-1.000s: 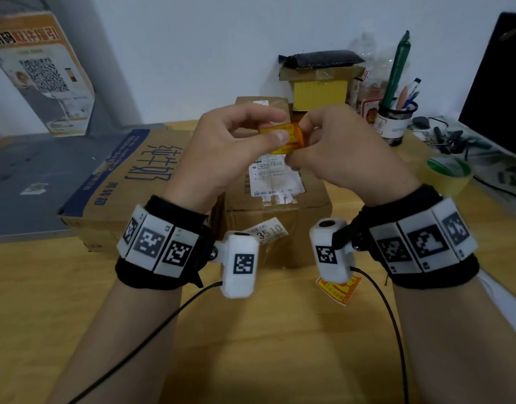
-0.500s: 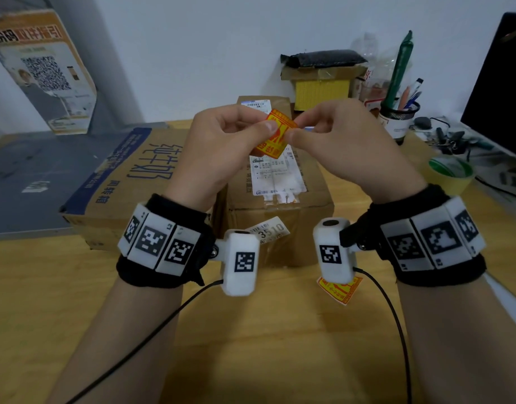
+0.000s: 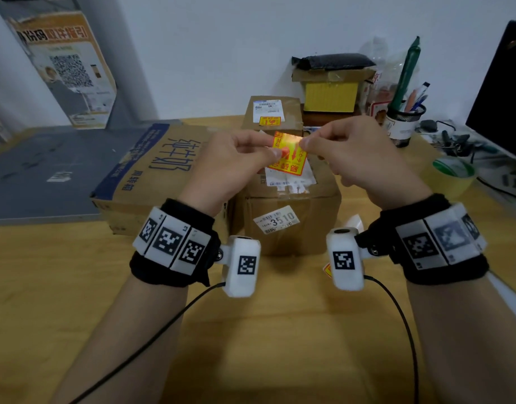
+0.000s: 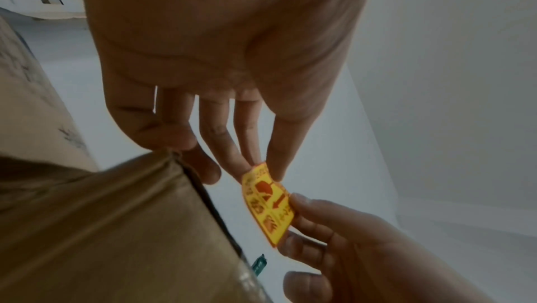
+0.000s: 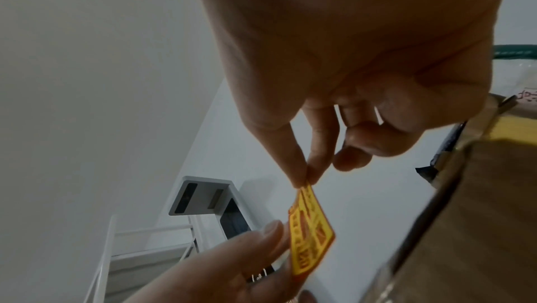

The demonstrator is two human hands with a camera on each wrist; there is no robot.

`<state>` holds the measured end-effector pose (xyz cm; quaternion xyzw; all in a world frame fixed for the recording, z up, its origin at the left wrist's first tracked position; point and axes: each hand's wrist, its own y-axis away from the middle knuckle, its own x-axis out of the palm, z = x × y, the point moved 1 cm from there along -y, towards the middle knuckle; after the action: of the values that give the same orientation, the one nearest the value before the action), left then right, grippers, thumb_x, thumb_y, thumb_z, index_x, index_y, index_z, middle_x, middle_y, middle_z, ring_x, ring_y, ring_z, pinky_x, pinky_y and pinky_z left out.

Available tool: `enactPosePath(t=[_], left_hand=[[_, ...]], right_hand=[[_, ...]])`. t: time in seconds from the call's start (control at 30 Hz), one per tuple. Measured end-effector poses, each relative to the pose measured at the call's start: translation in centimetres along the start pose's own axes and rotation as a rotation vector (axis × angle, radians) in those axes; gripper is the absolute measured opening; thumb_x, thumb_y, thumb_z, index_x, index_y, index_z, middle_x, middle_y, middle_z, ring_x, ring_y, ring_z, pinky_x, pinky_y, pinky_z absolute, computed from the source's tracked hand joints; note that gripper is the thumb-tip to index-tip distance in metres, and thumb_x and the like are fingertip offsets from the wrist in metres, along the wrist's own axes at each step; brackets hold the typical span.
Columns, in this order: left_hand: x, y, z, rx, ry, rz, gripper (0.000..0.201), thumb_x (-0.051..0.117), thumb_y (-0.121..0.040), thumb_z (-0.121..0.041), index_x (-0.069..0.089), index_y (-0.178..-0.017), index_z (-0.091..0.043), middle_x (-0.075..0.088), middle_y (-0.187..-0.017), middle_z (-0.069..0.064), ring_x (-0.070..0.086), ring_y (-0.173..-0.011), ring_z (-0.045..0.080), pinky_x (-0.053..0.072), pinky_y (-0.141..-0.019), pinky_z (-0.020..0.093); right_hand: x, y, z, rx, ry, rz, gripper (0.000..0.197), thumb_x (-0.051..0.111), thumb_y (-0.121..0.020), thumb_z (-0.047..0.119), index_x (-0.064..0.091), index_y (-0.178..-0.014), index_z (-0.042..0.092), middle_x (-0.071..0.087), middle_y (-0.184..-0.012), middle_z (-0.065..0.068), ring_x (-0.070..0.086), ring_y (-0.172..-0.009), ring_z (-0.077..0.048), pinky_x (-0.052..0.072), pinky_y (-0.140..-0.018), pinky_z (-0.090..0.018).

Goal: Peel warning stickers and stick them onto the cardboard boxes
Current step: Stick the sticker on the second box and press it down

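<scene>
A yellow warning sticker (image 3: 288, 158) with red print hangs in the air between my two hands. My left hand (image 3: 275, 151) pinches its left upper edge, and my right hand (image 3: 304, 142) pinches its top right corner. In the left wrist view my left hand (image 4: 263, 169) holds the sticker (image 4: 267, 204) by thumb and fingertips. The right wrist view shows my right hand (image 5: 302, 181) pinching the sticker (image 5: 311, 232) at its tip. Right below stands a brown cardboard box (image 3: 291, 228) with a white shipping label. A smaller box (image 3: 272, 112) behind it carries a yellow sticker (image 3: 269, 121).
A large flat carton (image 3: 151, 173) lies to the left of the brown box. Another yellow sticker (image 3: 326, 269) lies on the wooden table by my right wrist. A pen cup (image 3: 402, 123), a tape roll (image 3: 452, 173) and a monitor (image 3: 501, 91) crowd the right side.
The sticker was bunched between my fingertips. It now hangs spread out and tilted, with my hands drawn slightly apart and a bit lower over the brown box.
</scene>
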<state>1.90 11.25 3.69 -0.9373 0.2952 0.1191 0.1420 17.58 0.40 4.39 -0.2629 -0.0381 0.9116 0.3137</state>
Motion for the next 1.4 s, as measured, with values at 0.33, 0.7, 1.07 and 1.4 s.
enactPosePath(t=[0.33, 0.7, 1.07, 1.4], left_hand=[[-0.5, 1.9, -0.7, -0.097, 0.011, 0.022, 0.018, 0.071, -0.088, -0.035, 0.078, -0.098, -0.022, 0.075, -0.081, -0.014, 0.063, -0.069, 0.004, 0.041, -0.050, 0.019], [-1.8, 2.8, -3.2, -0.027, -0.181, 0.064, 0.005, 0.067, -0.092, -0.025, 0.071, -0.091, -0.022, 0.076, -0.093, -0.001, 0.071, -0.082, 0.012, 0.051, -0.056, 0.026], [-3.1, 3.1, -5.3, -0.030, -0.670, 0.459, 0.021, 0.066, -0.093, -0.036, 0.074, -0.101, -0.018, 0.072, -0.070, -0.010, 0.063, -0.057, -0.006, 0.042, -0.047, 0.014], [-3.1, 2.9, -5.4, -0.056, -0.674, 0.445, 0.015, 0.071, -0.087, -0.041, 0.076, -0.093, -0.029, 0.072, -0.086, -0.006, 0.063, -0.077, 0.006, 0.042, -0.057, 0.022]], right_hand=[[1.2, 1.3, 1.7, -0.034, -0.284, -0.140, 0.012, 0.074, -0.092, 0.019, 0.079, -0.082, 0.022, 0.078, -0.081, 0.016, 0.068, -0.081, 0.011, 0.047, -0.072, -0.006], [0.5, 3.5, 1.9, 0.072, 0.221, -0.099, 0.038, 0.066, -0.075, 0.073, 0.078, -0.070, 0.038, 0.072, -0.110, 0.010, 0.042, -0.139, -0.023, 0.036, -0.112, -0.055], [-0.7, 3.9, 4.6, -0.131, 0.337, 0.042, 0.016, 0.080, -0.079, 0.048, 0.070, -0.068, 0.043, 0.063, -0.109, 0.015, 0.032, -0.136, -0.022, 0.029, -0.114, -0.055], [-0.3, 3.7, 3.8, -0.165, 0.337, 0.150, 0.016, 0.083, -0.071, 0.053, 0.073, -0.062, 0.044, 0.065, -0.113, 0.016, 0.041, -0.129, -0.022, 0.035, -0.106, -0.044]])
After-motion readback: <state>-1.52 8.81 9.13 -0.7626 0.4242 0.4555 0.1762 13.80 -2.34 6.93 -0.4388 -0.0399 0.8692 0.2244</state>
